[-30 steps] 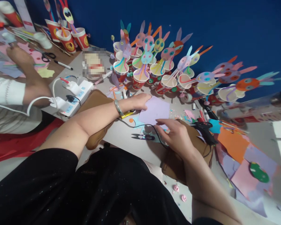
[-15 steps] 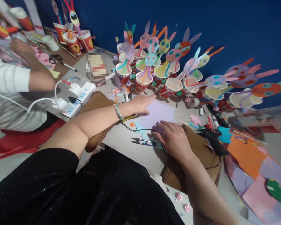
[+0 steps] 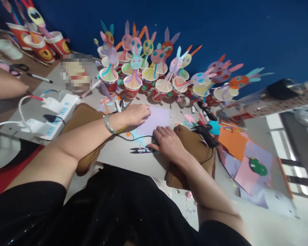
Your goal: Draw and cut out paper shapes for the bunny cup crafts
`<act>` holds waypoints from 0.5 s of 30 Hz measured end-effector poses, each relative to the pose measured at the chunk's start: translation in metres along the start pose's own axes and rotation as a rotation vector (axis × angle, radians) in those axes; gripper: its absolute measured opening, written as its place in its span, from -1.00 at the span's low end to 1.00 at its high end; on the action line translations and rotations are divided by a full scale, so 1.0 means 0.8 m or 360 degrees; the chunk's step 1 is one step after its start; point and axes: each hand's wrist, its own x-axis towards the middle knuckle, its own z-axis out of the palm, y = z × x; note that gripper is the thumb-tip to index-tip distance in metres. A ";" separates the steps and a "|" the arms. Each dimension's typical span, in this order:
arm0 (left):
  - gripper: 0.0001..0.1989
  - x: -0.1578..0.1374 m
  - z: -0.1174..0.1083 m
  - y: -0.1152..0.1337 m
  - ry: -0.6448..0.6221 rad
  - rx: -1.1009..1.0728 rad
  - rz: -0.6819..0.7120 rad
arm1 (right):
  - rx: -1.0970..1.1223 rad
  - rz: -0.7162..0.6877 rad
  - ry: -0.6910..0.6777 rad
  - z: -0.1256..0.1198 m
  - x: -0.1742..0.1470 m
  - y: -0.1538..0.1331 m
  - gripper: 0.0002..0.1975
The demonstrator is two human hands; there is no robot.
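Note:
A light purple sheet of paper (image 3: 159, 118) lies on the table in front of me. My left hand (image 3: 138, 114) rests at its left side, palm down, with loosely bent fingers and nothing seen in them. My right hand (image 3: 168, 140) is spread over the sheet's lower right corner, thumb out to the left and fingers apart. Close to that thumb is a pair of thread snips (image 3: 141, 150). A thin black cable (image 3: 133, 139) runs between the hands, and paper scraps (image 3: 142, 140) lie beneath it.
Paper cups (image 3: 132, 87) with rabbit-faced spoons stand along the blue wall. A black glue gun (image 3: 206, 135) lies right of my right hand, by coloured sheets (image 3: 232, 141). Brown pads (image 3: 83, 119) lie under my arms. A power strip (image 3: 64, 112) and another person's arm (image 3: 7, 83) are left.
The view has swung to the right, shifting everything leftward. My left fingers are more bent than before. My right thumb now reaches out near the snips. The other person's arm is mostly out of frame.

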 end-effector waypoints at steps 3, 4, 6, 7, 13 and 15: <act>-0.73 -0.001 0.001 0.003 -0.0065 0.0082 0.0064 | 0.0017 0.0041 -0.0061 -0.003 0.001 -0.003 -0.47; -0.72 -0.002 0.001 0.003 -0.0074 0.0093 0.0070 | 0.0018 0.0054 -0.0077 -0.005 0.002 -0.004 -0.47; -0.71 -0.003 0.001 0.002 -0.0078 0.0088 0.0073 | 0.0014 0.0075 -0.0101 -0.007 0.003 -0.005 -0.47; -0.71 -0.003 0.002 0.001 -0.0070 0.0075 0.0080 | 0.0015 0.0082 -0.0108 -0.009 0.004 -0.006 -0.47; -0.70 0.000 0.002 -0.002 -0.0086 0.0106 0.0082 | 0.0061 0.0062 -0.0187 -0.026 0.008 -0.005 -0.54; -0.70 0.000 0.000 0.000 -0.0094 0.0123 0.0081 | 0.0148 0.0053 -0.0232 -0.037 0.006 0.002 -0.61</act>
